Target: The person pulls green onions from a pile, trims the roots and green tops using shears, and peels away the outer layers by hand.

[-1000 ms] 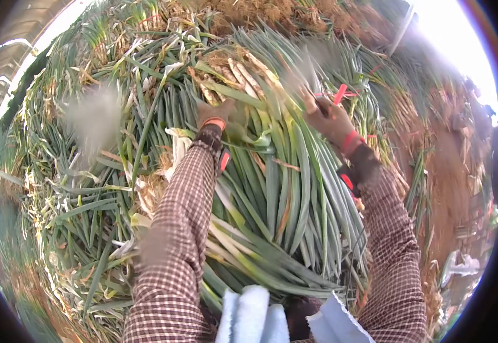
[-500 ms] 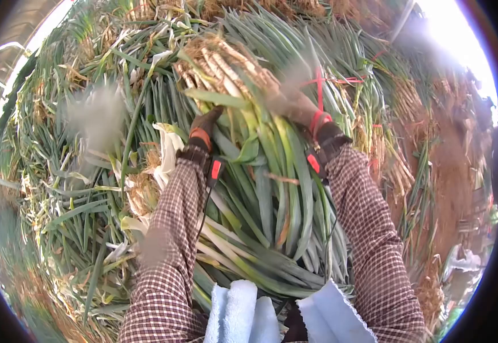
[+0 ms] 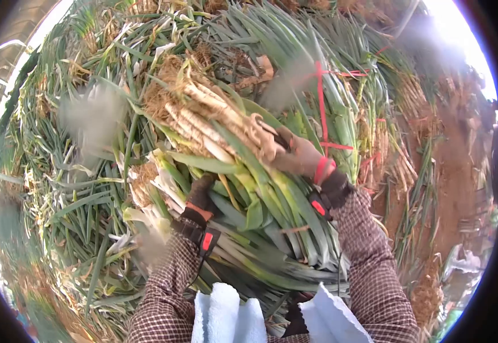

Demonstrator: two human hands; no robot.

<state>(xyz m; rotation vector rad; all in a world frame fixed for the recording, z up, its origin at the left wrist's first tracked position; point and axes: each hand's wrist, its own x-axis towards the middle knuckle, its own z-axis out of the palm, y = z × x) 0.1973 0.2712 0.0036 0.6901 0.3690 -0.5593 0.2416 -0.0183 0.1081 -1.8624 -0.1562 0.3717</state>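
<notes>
A thick bundle of green onions (image 3: 203, 123) lies slantwise between my hands, with its brown roots at the upper left and its green leaves toward the lower right. My gloved left hand (image 3: 203, 197) is closed at the bundle's lower left side, its fingers partly under the leaves. On the right side, my gloved right hand (image 3: 299, 154) wraps round the stalks below the white part. Both wrists carry dark bands with red tabs.
Loose green onions (image 3: 83, 200) are heaped on the left. Bundles tied with red string (image 3: 321, 108) lie at the upper right. Brown soil (image 3: 455, 171) shows at the far right. Light blue cloth (image 3: 226, 314) hangs at the bottom.
Both hands have come down closer to my body, and the bundle has moved down and left with them. Brown debris and leaves behind it are now uncovered.
</notes>
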